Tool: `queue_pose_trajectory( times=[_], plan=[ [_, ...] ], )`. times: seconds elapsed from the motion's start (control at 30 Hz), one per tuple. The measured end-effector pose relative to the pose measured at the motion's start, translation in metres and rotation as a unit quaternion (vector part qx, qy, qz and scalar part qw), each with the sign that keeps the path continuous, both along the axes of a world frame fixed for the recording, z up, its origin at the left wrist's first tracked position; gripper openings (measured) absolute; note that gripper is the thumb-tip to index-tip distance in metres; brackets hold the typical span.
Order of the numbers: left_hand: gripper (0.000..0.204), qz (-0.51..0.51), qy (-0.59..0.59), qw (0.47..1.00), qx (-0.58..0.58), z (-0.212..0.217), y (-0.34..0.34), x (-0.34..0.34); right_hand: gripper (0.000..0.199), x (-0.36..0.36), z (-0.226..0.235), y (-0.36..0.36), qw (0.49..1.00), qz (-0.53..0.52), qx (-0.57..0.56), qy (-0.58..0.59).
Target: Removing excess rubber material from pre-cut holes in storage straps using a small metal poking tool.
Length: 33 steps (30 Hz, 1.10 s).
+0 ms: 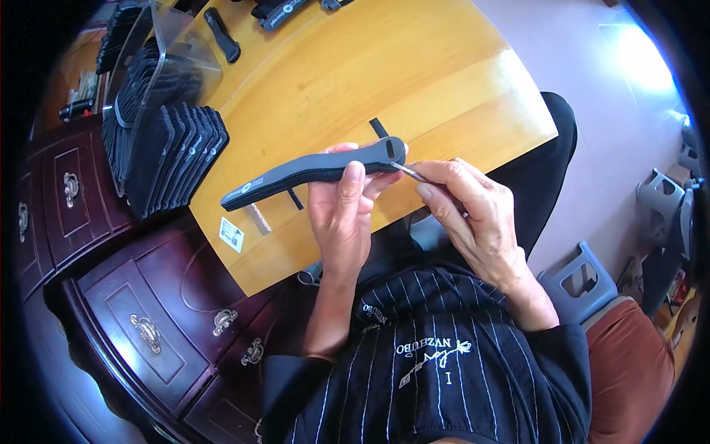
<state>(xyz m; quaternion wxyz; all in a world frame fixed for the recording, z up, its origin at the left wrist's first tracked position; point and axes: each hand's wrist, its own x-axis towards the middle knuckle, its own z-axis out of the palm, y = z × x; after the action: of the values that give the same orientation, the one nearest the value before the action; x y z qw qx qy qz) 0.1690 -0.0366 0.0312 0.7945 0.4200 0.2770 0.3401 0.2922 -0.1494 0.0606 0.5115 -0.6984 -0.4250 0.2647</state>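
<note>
My left hand [344, 214] grips a curved, dark grey padded strap [296, 169] from below, its thumb against the near edge. The strap looks layered, with a black underside and an oval slot in its rounded right end. Between the thumb and fingers of my right hand [477, 211] is a slim, pointed metal tool [412, 174]. Its tip meets the strap's edge beside the slot. Most of the tool's rear part is hidden in the hand, and its exact kind cannot be made out. Short black strips [378, 127] lie on the table around the strap.
A yellow wooden table [444, 81] extends beneath my hands. At its left stand stacks of black padded pieces [177, 159] by a clear plastic holder [159, 44]. Another black strap [222, 35] lies farther back. A white label [231, 234] sits near the edge, above dark red drawers [140, 318].
</note>
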Motion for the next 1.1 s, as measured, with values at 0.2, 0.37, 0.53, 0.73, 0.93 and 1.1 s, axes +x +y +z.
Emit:
queue_pose_trajectory(
  times=[0.2, 0.37, 0.53, 0.73, 0.93, 1.1],
  plan=[
    [0.028, -0.006, 0.042, 0.997, 0.068, -0.005, 0.002, 0.006, 0.019, 0.006, -0.004, 0.007, 0.999, 0.003, -0.029, -0.039],
    [0.026, -0.005, 0.021, 0.997, 0.07, -0.005, 0.003, 0.01, 0.02, 0.007, -0.007, 0.011, 1.0, 0.016, -0.01, 0.004],
    [0.025, -0.038, -0.006, 0.999, -0.001, -0.005, 0.001, 0.005, 0.026, 0.009, -0.004, 0.013, 0.999, -0.027, 0.001, -0.041],
    [0.026, -0.03, -0.014, 0.998, 0.062, 0.004, -0.01, 0.006, 0.024, 0.012, -0.021, 0.018, 0.989, -0.021, 0.107, -0.103],
    [0.032, -0.019, -0.014, 0.993, 0.115, 0.003, -0.016, 0.005, 0.023, -0.001, -0.028, 0.018, 0.972, -0.068, 0.097, 0.204],
    [0.033, -0.034, -0.059, 0.997, -0.025, 0.002, -0.017, 0.001, 0.02, 0.005, -0.026, 0.011, 0.996, -0.041, 0.074, 0.03]
  ],
)
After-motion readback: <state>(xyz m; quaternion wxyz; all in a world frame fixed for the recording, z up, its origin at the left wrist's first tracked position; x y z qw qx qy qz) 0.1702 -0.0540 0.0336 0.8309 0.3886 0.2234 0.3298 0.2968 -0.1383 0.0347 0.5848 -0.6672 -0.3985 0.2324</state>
